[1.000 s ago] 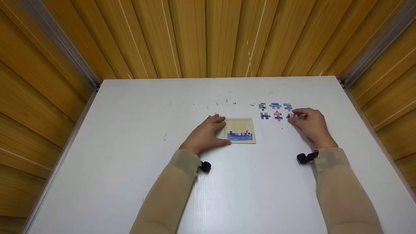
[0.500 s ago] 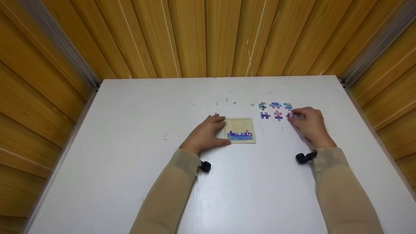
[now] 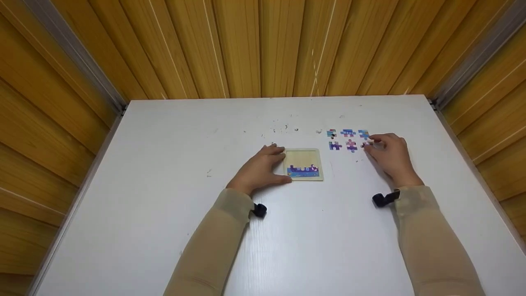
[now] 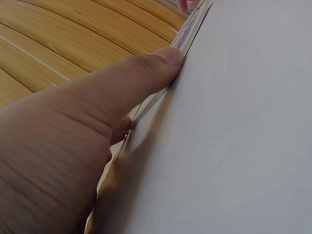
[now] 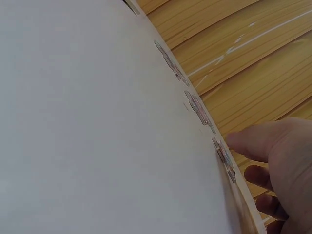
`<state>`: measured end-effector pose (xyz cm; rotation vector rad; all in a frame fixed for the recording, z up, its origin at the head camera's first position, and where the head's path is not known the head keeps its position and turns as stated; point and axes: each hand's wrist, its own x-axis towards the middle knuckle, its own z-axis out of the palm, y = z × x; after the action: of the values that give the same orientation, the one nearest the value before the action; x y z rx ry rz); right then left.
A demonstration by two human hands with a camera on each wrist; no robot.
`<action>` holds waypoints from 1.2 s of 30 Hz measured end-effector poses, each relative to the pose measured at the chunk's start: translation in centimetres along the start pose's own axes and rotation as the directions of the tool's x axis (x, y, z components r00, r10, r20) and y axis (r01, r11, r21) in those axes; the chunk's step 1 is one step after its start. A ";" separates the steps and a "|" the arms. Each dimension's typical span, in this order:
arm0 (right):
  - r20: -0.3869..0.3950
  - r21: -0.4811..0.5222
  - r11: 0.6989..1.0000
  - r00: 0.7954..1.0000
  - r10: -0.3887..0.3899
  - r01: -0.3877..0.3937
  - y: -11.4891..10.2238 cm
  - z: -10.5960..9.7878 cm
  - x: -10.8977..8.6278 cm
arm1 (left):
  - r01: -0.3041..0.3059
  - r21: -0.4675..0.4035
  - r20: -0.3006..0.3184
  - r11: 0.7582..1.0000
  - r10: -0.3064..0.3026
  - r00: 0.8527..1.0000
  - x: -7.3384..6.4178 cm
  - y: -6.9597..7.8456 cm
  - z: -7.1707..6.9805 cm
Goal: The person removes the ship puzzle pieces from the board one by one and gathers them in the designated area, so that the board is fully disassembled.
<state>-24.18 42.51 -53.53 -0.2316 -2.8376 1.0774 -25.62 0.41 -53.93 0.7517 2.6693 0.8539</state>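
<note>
Tan sleeves [image 3: 425, 234] came in from the bottom of the frame, a black wrist camera [image 3: 380, 200] on the right one. Nearest of the work, at centre, was a pale, roughly square puzzle tray [image 3: 308, 179]; a joined blue-and-purple strip of pieces [image 3: 303, 172] filled its near part, with bare backing beyond. The left hand [image 3: 259, 168] held its left side, thumb on the near edge, fingers spread along the left edge. Slightly farther, right of centre, the right hand [image 3: 392, 156] pinched a pink-and-purple jigsaw piece [image 3: 364, 145] between thumb and forefinger; the fingers hid too much to tell its long axis, or whether it had left the table [image 3: 287, 250]. That piece was off the hand's left side, the tray well to its left and slightly nearer. Two loose pieces [image 3: 351, 146] continued its row leftward; three more [image 3: 348, 133] lay just behind. Farthest, wood-grain panelling [image 3: 263, 49] filled the top of the frame.
</note>
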 end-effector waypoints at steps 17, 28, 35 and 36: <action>0.061 0.360 0.928 0.990 -0.123 0.094 -7.5 4.2 -3.3 | -0.005 -0.020 -0.024 1.000 0.005 1.000 -0.1 0.2 0.2; 0.234 0.372 0.910 0.931 -0.282 0.182 -12.1 8.3 -6.5 | -0.048 0.024 -0.046 0.999 0.049 0.998 0.2 0.1 0.3; 0.263 0.247 0.929 0.904 -0.337 0.275 -12.0 10.4 -7.2 | -0.075 0.032 -0.046 0.997 0.077 0.996 0.1 -0.1 0.2; 0.272 0.225 0.933 0.901 -0.337 0.281 -12.0 10.6 -7.3 | -0.080 0.033 -0.047 0.996 0.082 0.996 0.1 -0.1 0.2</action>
<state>-19.80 25.45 -53.72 0.4291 -2.8626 1.3844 -25.64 0.50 -54.19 0.8628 2.7168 0.8626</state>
